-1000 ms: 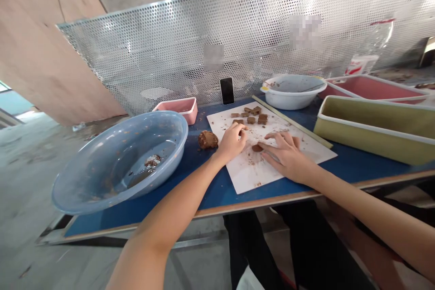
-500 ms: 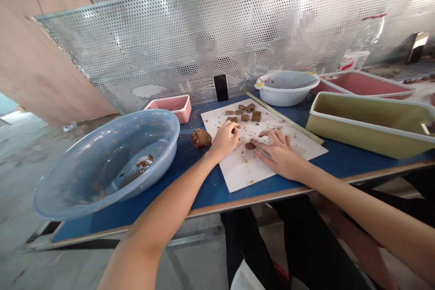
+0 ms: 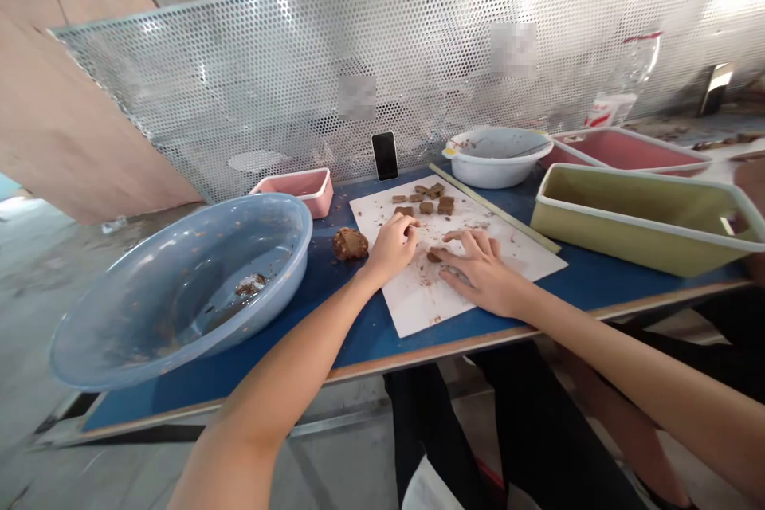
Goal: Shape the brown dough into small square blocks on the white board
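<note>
Right hand further over brown piece, lump in blue basin

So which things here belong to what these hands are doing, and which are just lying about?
Likely part of it:
- small clay-like piece touching the right hand
- white board
- clay-like blocks on the board
- large brown lump beside the board

Probably just lying about:
- black-screened phone
- clear plastic bottle

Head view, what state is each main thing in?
Left hand: fingers bent, over white board
Right hand: fingers at brown piece
White board: flat, crumb-strewn
Brown blocks: grouped on board
Large brown lump: on table, beside board
Phone: propped up, screen dark
Blue basin: uncovered, soiled inside
White basin: uncovered
Green bin: uncovered
Bottle: standing
</note>
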Tool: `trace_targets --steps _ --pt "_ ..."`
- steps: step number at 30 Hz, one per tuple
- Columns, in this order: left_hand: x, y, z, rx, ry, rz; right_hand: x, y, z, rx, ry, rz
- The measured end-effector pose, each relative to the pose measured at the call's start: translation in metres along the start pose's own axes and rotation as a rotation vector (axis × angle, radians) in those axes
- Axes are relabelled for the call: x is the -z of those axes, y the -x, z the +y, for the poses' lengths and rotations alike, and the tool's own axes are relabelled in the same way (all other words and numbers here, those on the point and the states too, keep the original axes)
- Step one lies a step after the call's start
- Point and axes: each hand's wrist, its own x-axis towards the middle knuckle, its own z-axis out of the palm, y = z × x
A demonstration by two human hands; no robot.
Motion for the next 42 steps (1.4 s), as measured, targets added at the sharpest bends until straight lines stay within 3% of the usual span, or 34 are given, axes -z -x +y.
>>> trace_targets --steps 6,12,28,42 --pt "-0.001 0.000 -0.001 0.004 0.003 -0.002 0.001 -0.002 -0.002 -0.061 0.032 0.013" --pt "0.001 0.000 0.002 0.005 0.010 -0.003 0.005 0.001 -0.003 0.044 -0.027 -0.004" --pt "0.003 0.001 0.004 0.021 0.013 -0.023 -0.010 0.000 0.009 -0.108 -0.050 0.027" --pt "-0.001 0.001 -0.001 -0.018 -0.007 -0.028 -0.001 -0.023 0.006 -0.114 -0.221 -0.022"
